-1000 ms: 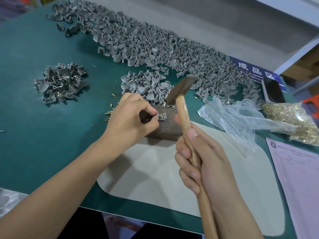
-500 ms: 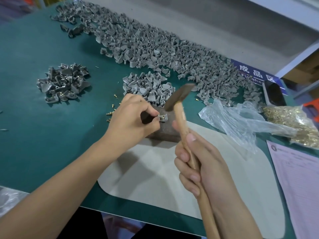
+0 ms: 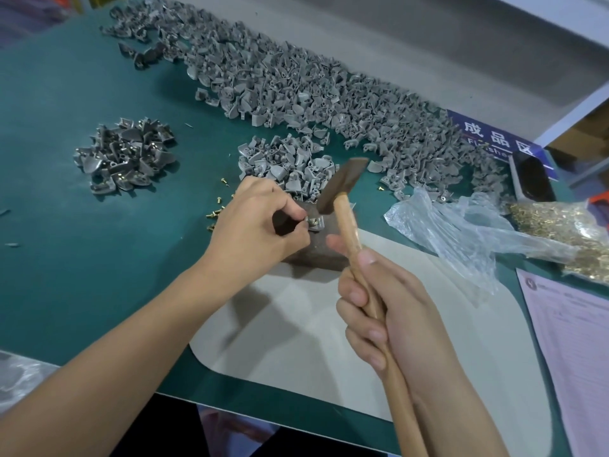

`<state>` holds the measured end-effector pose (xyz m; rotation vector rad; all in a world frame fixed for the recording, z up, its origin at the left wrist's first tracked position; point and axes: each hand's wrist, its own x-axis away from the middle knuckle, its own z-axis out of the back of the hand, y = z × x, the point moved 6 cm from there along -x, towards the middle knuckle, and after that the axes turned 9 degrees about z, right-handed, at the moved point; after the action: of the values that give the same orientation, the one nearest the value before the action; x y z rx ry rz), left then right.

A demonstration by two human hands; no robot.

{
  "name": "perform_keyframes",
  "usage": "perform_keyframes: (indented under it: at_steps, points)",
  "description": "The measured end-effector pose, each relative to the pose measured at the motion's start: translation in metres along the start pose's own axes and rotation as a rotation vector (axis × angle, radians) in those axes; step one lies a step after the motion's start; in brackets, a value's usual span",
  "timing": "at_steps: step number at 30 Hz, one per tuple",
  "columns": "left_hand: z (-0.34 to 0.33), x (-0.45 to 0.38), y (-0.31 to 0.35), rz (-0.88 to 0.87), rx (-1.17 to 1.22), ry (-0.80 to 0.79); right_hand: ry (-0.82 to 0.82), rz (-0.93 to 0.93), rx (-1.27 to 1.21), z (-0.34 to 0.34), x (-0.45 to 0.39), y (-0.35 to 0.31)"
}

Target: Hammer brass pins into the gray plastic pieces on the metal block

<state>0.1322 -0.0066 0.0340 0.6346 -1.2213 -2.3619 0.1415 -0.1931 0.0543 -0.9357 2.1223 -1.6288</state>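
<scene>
The person's left hand (image 3: 260,225) rests on the dark metal block (image 3: 324,245), its thumb and forefinger pinching a small gray plastic piece (image 3: 314,223) that sits on the block's top face; a brass pin (image 3: 313,221) shows in that piece, just beside the fingertips. The right hand (image 3: 392,311) is wrapped round the wooden handle of a hammer (image 3: 342,189), fingers curled tight and thumb laid along the shaft, with the dark head tilted and poised just above and beside the pinched piece; whether it touches the piece cannot be told. The block stands at the far edge of a pale gray mat (image 3: 329,341) on the green table (image 3: 82,252). Loose brass pins (image 3: 216,212) lie scattered on the table just left of the left hand. Right behind the block is a small heap of gray plastic pieces (image 3: 286,159), and beyond it a long, broad drift of the same pieces (image 3: 296,87) runs along the far side of the table. A separate pile of pieces with brass showing in them (image 3: 127,158) sits well apart to the left. To the right lie a crumpled clear plastic bag (image 3: 461,232), a bag full of brass pins (image 3: 566,225), a printed paper sheet (image 3: 573,341) and a blue sign with white characters (image 3: 494,136).
</scene>
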Motion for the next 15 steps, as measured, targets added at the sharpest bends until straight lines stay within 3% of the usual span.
perform_keyframes:
  at_steps: [3,7,12,15]
  points:
    - [-0.0017,-0.0013,-0.0013,0.004,0.01,-0.03,-0.017,0.042,-0.024,0.0003,0.0017,-0.0041]
    - [-0.0017,-0.0016,-0.0009,0.001,0.011,-0.006,0.003,-0.111,0.006,0.0033,-0.0005,0.0015]
    - [-0.0026,-0.0021,-0.0023,-0.007,0.009,-0.034,-0.014,-0.008,0.001,0.0009,0.0005,-0.006]
    - [-0.0025,-0.0022,-0.0033,-0.006,0.027,-0.013,-0.02,-0.075,0.011,-0.0015,0.0002,0.0033]
